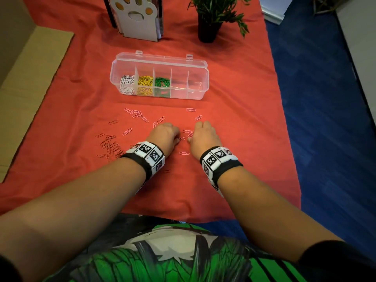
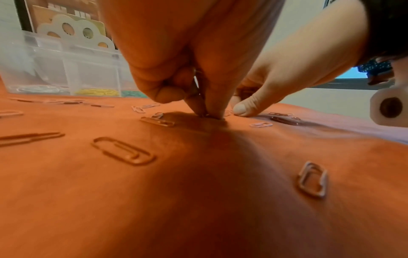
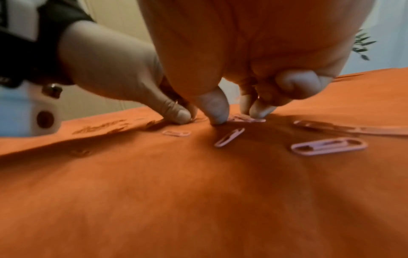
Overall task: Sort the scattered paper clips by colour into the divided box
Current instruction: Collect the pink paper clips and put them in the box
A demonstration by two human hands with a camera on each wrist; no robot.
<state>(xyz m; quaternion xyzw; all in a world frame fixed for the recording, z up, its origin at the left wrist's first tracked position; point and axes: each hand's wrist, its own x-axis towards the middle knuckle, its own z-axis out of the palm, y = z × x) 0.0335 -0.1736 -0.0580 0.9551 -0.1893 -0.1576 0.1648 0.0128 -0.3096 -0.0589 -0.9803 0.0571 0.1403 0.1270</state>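
A clear divided box (image 1: 200, 86) lies open on the red cloth, with white, yellow and green clips in its three left compartments. Pink paper clips (image 1: 160, 119) are scattered in front of it, and red clips (image 1: 110, 146) are heaped at the left. My left hand (image 1: 177, 139) pinches a clip against the cloth (image 2: 209, 113), and more clips glint inside its curled fingers. My right hand (image 1: 189, 139) is right beside it, fingers curled. Its thumb and fingertips (image 3: 257, 110) press down around pink clips (image 3: 245, 119).
A white paw-shaped stand (image 1: 138, 19) and a potted plant (image 1: 209, 23) stand behind the box. Cardboard (image 1: 30, 82) lies to the left. The cloth ends at blue floor (image 1: 325, 119) on the right. Loose pink clips (image 3: 329, 148) lie close under both wrists.
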